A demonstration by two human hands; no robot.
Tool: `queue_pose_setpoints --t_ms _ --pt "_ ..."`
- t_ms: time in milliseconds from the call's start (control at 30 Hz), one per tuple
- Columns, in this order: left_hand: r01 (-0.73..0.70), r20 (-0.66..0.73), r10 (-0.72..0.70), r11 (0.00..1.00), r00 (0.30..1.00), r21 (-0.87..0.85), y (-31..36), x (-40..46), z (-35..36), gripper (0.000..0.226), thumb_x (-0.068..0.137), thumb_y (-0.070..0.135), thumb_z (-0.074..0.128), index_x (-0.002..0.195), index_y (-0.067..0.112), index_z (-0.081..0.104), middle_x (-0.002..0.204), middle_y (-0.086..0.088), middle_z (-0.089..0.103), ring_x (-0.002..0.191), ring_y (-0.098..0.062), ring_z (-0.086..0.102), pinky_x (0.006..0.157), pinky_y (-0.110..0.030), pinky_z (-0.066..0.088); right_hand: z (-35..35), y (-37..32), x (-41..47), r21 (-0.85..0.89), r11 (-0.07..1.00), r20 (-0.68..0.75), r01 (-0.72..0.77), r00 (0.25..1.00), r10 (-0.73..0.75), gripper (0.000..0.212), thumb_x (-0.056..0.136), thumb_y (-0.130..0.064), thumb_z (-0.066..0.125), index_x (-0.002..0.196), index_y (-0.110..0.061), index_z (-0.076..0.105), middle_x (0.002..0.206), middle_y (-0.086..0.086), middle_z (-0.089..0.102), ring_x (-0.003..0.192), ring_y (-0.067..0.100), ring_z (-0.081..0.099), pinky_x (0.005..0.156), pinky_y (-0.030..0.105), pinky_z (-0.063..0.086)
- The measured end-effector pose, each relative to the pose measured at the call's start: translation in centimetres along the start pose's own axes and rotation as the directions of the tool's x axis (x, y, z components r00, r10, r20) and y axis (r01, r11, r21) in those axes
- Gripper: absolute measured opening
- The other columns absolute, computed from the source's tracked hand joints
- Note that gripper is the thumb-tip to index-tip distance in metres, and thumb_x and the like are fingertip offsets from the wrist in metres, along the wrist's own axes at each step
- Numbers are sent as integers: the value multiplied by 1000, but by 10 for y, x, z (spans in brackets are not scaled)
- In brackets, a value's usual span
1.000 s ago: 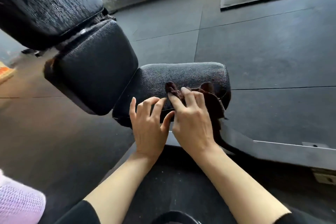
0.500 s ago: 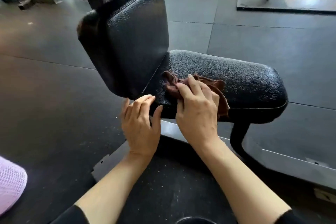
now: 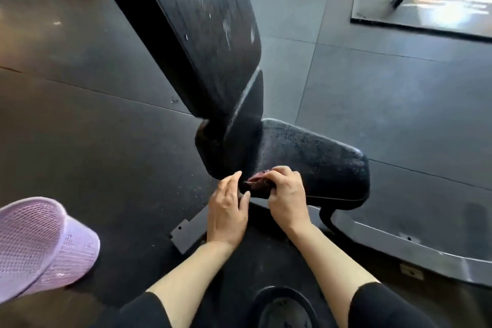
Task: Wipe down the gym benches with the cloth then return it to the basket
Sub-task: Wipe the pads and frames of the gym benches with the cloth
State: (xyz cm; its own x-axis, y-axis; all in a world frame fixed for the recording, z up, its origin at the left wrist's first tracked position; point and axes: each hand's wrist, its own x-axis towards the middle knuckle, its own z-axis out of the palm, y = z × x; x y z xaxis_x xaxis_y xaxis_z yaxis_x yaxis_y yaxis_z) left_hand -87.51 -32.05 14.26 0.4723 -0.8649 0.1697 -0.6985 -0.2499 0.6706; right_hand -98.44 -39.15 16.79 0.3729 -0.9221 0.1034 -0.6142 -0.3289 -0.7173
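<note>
The right hand (image 3: 286,196) has gathered the cloth (image 3: 257,184) into a closed grip; the left hand (image 3: 226,210) is open, empty. Wiping the seat (image 3: 319,162) seems finished.

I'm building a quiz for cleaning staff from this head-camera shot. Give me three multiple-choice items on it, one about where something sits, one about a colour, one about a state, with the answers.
1. Where is the basket?
A. On the seat pad
B. On the floor to the person's left
C. Hanging from the backrest

2. What colour is the basket?
A. Pale purple
B. Green
C. Orange

3. What is the cloth doing?
A. Lying in the basket
B. Draped over the backrest
C. Bunched in the right hand at the seat pad's near edge

Answers: 1 B, it rests on the dark floor at lower left. 2 A, its mesh wall is light purple. 3 C, the right hand's fingers close round the dark cloth, with the left hand open beside it.
</note>
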Motion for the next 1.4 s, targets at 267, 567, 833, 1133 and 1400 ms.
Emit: queue_pose_setpoints --t_ms 267,567,833,1133,1400 --pt "375 179 -341 689 923 -621 163 25 -161 39 98 23 55 135 16 48 122 -5 63 110 -13 61 94 -26 49 -127 -140 -14 372 921 -93 111 992 -82 26 70 9 66 88 -10 70 116 1 57 107 7 57 90 14 46" --pt "190 -13 -241 794 970 -577 233 31 -310 31 79 -6 72 91 19 60 87 -1 69 84 -12 65 71 -15 51 -204 -281 -32 436 899 52 40 996 -69 48 77 -1 67 113 -27 48 111 0 60 101 11 57 85 20 45" --pt "-269 -212 221 933 952 -237 202 104 -382 32 87 15 63 119 13 63 116 -2 60 107 -10 55 100 -14 37 -189 -378 37 351 927 -337 134 941 -8 57 81 7 60 130 -21 61 124 4 57 114 14 54 97 5 35" --pt "-426 -275 453 892 848 152 188 202 -441 55 82 13 63 135 4 52 138 -11 51 127 -29 44 109 -38 31 -168 -450 119 121 992 -213 -23 976 49 48 89 -6 53 131 -29 61 120 11 58 113 27 57 98 24 39" --pt "-443 -322 510 858 798 260 175 231 -443 45 88 35 50 125 12 63 122 0 63 116 -13 48 116 -48 19 -164 -459 170 27 982 -373 188 913 -165 51 91 -4 52 136 -28 56 134 4 50 114 27 47 97 32 41"
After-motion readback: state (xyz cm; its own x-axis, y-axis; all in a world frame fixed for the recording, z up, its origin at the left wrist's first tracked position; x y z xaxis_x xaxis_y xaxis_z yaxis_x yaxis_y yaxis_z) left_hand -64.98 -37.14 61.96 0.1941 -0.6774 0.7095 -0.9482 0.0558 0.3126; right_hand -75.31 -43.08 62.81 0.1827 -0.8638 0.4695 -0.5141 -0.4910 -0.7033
